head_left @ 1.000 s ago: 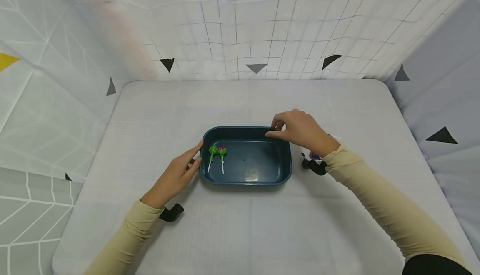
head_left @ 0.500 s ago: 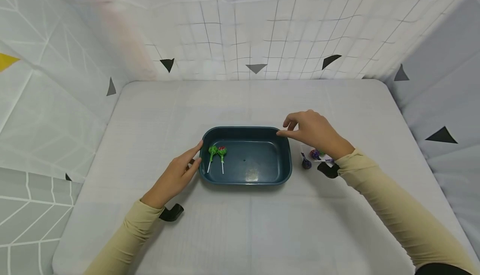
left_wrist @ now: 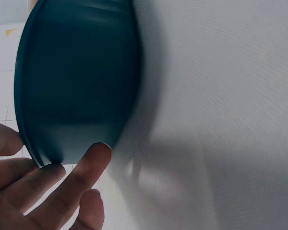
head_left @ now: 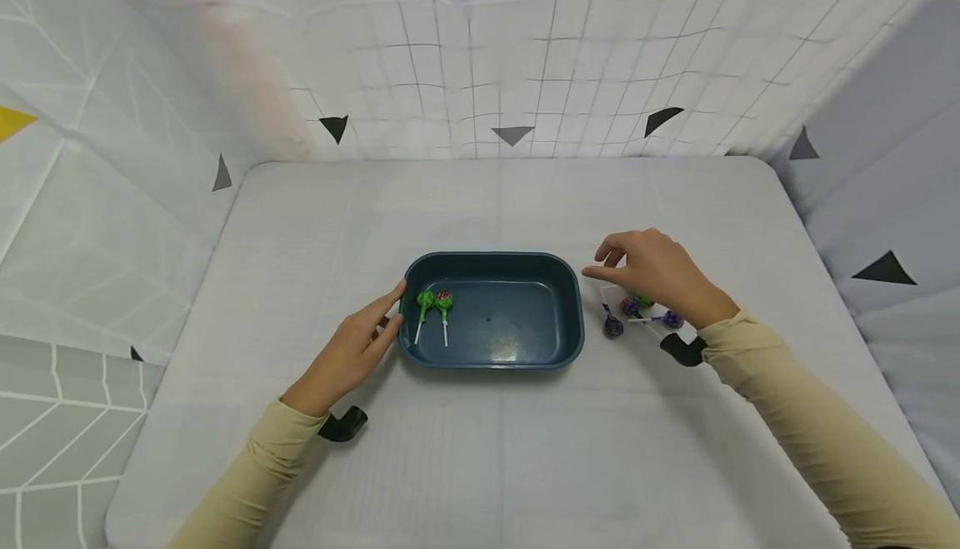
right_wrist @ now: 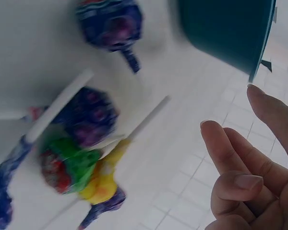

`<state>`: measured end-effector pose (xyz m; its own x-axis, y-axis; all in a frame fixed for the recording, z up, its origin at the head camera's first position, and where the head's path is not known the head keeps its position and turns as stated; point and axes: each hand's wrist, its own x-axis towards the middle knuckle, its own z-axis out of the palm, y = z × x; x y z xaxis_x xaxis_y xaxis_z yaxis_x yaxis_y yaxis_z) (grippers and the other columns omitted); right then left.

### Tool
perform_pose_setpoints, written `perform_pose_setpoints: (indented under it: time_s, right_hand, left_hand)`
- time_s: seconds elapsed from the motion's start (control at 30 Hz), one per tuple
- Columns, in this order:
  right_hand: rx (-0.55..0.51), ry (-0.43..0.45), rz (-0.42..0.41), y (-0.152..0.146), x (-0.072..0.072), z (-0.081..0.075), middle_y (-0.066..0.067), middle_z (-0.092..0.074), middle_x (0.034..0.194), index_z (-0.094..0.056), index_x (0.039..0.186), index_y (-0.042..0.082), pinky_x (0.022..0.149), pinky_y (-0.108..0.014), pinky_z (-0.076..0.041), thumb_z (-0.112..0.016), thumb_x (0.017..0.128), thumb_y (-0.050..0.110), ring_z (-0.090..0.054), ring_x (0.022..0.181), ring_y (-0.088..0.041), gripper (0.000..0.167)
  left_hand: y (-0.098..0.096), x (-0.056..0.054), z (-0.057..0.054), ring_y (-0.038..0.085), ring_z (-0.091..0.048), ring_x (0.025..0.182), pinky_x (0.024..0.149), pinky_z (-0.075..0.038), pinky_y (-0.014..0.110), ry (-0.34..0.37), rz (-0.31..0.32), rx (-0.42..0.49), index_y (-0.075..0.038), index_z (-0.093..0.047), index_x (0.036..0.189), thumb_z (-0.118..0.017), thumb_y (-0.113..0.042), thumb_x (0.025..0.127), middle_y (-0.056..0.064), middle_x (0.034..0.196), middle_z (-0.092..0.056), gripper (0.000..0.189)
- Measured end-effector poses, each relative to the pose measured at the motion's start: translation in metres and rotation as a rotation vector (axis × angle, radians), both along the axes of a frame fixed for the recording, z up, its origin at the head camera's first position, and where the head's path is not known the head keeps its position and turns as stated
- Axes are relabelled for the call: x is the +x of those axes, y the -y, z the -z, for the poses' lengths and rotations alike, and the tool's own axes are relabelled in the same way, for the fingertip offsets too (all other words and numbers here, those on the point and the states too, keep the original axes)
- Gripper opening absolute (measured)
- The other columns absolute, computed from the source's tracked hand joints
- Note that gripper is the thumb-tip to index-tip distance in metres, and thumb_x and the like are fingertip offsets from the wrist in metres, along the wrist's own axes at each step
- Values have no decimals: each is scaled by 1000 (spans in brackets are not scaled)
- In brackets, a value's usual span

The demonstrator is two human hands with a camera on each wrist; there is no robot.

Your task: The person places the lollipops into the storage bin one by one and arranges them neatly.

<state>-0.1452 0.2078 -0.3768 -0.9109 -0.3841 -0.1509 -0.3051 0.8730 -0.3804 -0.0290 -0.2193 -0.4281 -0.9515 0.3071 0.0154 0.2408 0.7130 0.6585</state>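
Observation:
A dark teal plastic tub point(head_left: 517, 324) holds two green-wrapped lollipops point(head_left: 445, 304) at its left end, white sticks toward me. My left hand point(head_left: 351, 356) rests its fingertips against the tub's left end, fingers nearly straight. Just beyond the right end, my right hand point(head_left: 660, 270) hovers with loosely bent fingers and nothing in them. Below that hand, several more lollipops lie in a loose group. The right wrist view shows purple-blue wrappers point(right_wrist: 91, 116), a green and red one point(right_wrist: 77, 165) and a yellow one point(right_wrist: 103, 179), with sticks crossing.
A white cloth point(head_left: 495, 466) covers the table. White patterned sheets point(head_left: 480, 49) with black and yellow triangles hang behind and at both sides. Each wrist carries a small black camera mount point(head_left: 343, 425).
My right hand has drawn back rightward from over the tub's far right corner, uncovering more of the lollipop group. The left hand and the two lollipops in the tub stay put.

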Motion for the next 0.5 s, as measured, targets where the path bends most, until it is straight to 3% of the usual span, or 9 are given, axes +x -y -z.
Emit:
perform_pose_setpoints:
  time_s: [0.5]
  right_hand:
    - [37,38,55,-42,10,15,-9,-79,101,-76,110,8,84,-54,-55,-74,95,45,-71,99,-32,40]
  left_hand:
    - [-1,-1,-1,28,-71,104,89,-57,47,4,3,-3,-8,-33,163,-50,-18,111,17,157,-50,56]
